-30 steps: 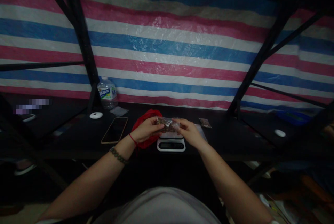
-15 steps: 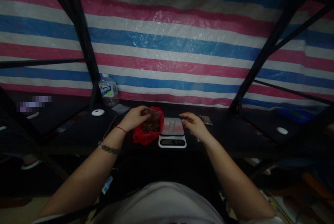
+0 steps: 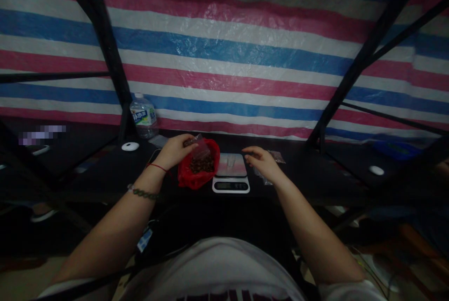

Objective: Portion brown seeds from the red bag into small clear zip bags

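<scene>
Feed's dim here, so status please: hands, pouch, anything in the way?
Left hand pinching clear pouch over red bag. Right hand open, beside scale. Nothing between pouch and scale.

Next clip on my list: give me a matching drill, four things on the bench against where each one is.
Things:
1. water bottle
2. red bag
3. scale
4. small clear bag

Places:
A. pinched in the left hand, above the red bag
B. at the back, beside the black post
C. right of the red bag, left of the right hand
D. open on the bench, brown pieces inside

Pairs: 1-B, 2-D, 3-C, 4-A
</scene>
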A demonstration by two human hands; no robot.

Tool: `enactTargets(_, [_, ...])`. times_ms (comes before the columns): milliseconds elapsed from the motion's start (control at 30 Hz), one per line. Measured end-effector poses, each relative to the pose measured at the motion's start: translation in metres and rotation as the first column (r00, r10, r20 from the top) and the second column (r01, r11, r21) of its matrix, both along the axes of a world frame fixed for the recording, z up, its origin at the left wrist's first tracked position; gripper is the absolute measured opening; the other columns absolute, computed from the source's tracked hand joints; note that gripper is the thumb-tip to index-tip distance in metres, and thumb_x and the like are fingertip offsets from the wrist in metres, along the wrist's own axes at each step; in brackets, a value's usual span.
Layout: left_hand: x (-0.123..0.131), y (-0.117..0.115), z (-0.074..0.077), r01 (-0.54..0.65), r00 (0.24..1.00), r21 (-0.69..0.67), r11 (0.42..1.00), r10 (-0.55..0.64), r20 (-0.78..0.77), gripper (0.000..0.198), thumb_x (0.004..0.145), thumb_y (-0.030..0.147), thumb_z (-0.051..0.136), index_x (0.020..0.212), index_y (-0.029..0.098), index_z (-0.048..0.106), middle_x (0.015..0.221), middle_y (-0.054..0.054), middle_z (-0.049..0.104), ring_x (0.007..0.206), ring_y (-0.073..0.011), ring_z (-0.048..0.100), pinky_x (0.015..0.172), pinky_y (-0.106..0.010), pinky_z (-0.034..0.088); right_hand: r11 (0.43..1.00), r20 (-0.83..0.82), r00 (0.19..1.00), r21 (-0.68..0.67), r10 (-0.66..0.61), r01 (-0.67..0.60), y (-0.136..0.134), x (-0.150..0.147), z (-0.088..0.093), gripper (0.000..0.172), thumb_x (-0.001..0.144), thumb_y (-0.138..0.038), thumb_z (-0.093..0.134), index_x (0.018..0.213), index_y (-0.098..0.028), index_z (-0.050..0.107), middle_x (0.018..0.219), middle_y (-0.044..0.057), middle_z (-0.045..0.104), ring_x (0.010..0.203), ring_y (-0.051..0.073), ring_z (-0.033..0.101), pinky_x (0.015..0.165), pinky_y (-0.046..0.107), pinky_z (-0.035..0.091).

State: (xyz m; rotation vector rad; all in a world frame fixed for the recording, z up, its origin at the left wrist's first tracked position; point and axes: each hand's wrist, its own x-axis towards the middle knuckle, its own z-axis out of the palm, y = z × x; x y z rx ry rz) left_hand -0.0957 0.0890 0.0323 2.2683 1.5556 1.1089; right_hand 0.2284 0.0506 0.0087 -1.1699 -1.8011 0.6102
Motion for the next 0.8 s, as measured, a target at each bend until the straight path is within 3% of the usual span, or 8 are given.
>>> enactTargets(167, [0.003,-0.003,0.003,0.009,1.0,0.045,0.999,-0.008,-0.013,0.038,0.081,0.047,0.053,0.1,0.017,0.067,0.092,-0.007,0.07,0.08,-0.0208,0.063,0.073,-0.03,0.047,1.0,0.007,1.0,-0.019,-0.019,0.019,0.0,0.001,-0.001,0.035,0.079,-0.034,0.059,0.109,-0.018,0.066,0.091,0.006,0.067,0.069,0.013,0.058,0.065,0.028,0.049])
enactTargets(367, [0.007,-0.008,0.009,0.119,0.985,0.176,0.977,-0.094,-0.144,0.031,0.085,0.04,0.048,0.091,0.018,0.069,0.097,-0.008,0.069,0.093,-0.0227,0.061,0.089,-0.036,0.044,1.0,0.015,1.0,-0.004,0.011,-0.011,-0.003,0.001,0.002,0.032,0.08,-0.033,0.059,0.106,-0.017,0.067,0.087,0.006,0.067,0.073,0.014,0.059,0.068,0.029,0.049])
enactTargets(567, [0.007,-0.012,0.013,0.188,0.961,0.153,0.97,-0.15,-0.23,0.029,0.085,0.033,0.046,0.093,0.017,0.07,0.096,-0.009,0.07,0.092,-0.0226,0.061,0.089,-0.035,0.045,0.999,0.021,0.999,-0.021,0.03,-0.029,-0.002,0.002,0.002,0.03,0.08,-0.033,0.058,0.105,-0.018,0.067,0.094,0.007,0.066,0.076,0.015,0.06,0.068,0.028,0.049])
enactTargets(700, [0.012,-0.018,0.013,0.066,0.998,0.243,0.968,-0.06,-0.034,0.028,0.084,0.034,0.05,0.095,0.017,0.068,0.099,-0.008,0.069,0.093,-0.0213,0.061,0.089,-0.033,0.045,0.999,0.031,0.999,-0.032,0.039,-0.038,-0.001,0.002,0.001,0.029,0.08,-0.032,0.059,0.103,-0.018,0.068,0.099,0.008,0.066,0.075,0.014,0.059,0.066,0.027,0.049])
enactTargets(800, [0.024,-0.02,0.008,0.034,0.975,0.165,0.986,-0.069,0.213,0.026,0.081,0.036,0.055,0.093,0.016,0.066,0.094,-0.007,0.068,0.085,-0.0188,0.061,0.082,-0.03,0.048,0.996,0.003,0.999,-0.079,0.039,-0.039,-0.003,-0.004,-0.002,0.033,0.079,-0.032,0.061,0.108,-0.018,0.066,0.102,0.008,0.066,0.069,0.012,0.058,0.062,0.026,0.048])
